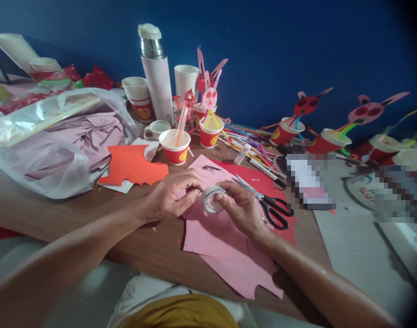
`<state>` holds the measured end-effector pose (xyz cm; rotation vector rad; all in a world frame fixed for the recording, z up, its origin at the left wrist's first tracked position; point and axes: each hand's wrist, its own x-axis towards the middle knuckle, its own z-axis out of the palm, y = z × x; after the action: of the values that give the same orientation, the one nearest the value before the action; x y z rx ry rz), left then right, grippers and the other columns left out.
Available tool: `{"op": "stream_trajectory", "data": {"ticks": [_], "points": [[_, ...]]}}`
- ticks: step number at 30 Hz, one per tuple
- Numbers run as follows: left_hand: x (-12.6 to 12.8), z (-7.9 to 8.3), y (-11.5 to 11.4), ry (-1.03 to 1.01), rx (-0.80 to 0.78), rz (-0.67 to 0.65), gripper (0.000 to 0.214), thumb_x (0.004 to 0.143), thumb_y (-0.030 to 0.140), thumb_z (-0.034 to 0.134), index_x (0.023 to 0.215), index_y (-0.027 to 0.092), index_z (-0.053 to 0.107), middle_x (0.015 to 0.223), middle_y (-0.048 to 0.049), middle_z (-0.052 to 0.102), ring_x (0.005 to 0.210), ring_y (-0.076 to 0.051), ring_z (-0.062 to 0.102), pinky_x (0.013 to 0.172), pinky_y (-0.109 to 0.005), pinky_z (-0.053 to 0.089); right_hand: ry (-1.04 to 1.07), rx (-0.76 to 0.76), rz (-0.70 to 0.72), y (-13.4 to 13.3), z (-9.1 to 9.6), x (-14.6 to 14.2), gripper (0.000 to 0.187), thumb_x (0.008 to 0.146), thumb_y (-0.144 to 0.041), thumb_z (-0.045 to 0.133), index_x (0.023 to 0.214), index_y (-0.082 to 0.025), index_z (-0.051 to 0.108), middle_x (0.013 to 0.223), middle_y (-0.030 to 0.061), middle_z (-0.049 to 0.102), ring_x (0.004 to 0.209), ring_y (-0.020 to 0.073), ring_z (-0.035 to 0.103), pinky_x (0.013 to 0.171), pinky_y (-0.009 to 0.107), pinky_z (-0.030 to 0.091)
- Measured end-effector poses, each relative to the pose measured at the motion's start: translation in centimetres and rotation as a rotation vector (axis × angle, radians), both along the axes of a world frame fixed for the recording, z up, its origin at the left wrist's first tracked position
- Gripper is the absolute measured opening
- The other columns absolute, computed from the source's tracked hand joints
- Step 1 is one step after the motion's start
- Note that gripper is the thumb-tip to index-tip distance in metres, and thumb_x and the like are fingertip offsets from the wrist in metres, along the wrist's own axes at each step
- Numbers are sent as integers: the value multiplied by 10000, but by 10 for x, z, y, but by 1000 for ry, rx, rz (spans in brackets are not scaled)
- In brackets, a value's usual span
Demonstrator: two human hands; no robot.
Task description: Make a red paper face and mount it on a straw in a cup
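My right hand [241, 210] grips a roll of clear tape [211, 199] just above a sheet of pink paper [225, 246] on the brown table [150, 248]. My left hand [172, 195] is closed in a pinch at the roll's left edge, fingertips touching the tape. Black-handled scissors [270, 206] lie right of my right hand on red paper [263, 182]. A red paper cup with straws [175, 146] stands just beyond my hands.
A plastic bag of pink paper [58, 141] fills the left. An orange cut sheet [135, 166], a thermos [157, 73], stacked cups [140, 98], loose straws [249, 148] and several cup-and-rabbit figures [297, 120] stand behind. A grey board [358, 246] lies at right.
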<state>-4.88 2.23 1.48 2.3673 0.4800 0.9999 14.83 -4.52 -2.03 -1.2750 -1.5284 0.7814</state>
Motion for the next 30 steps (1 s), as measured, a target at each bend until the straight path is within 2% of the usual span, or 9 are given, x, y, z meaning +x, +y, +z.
{"op": "stream_trajectory", "data": {"ticks": [7,13,19,26,30], "points": [[0,2,0,50,-183,3,59,829,134,574,874,142,613,841,-22,627,739,-112,589,677,-218,478,10,-16,21,1,-2,4,252,876,-421,635,959,-191,696,864,29,715,737,160,624,663,268,470],[1,1,-2,11,-204,-25,106,860,105,485,851,148,582,847,-30,605,741,-114,565,641,-216,451,13,-32,54,0,0,2,223,890,-410,628,958,-207,688,860,9,708,749,144,616,690,254,460],[-1,3,-5,-84,-251,-162,98,900,138,458,871,160,550,844,-32,566,782,-133,546,710,-258,460,268,-123,93,2,0,2,228,867,-444,653,945,-233,689,863,-5,703,741,132,619,668,234,465],[0,5,-9,-169,-425,-171,90,906,139,474,862,165,548,908,-26,531,822,-120,523,755,-258,460,438,-196,140,6,-6,4,217,861,-433,668,917,-225,697,833,-6,691,688,111,591,644,218,458],[2,1,-9,-204,-658,-139,62,903,167,508,860,165,553,936,-16,525,682,-71,519,588,-188,482,458,-265,131,8,-6,4,266,872,-457,644,903,-198,699,804,7,677,688,117,584,658,232,454]]}}
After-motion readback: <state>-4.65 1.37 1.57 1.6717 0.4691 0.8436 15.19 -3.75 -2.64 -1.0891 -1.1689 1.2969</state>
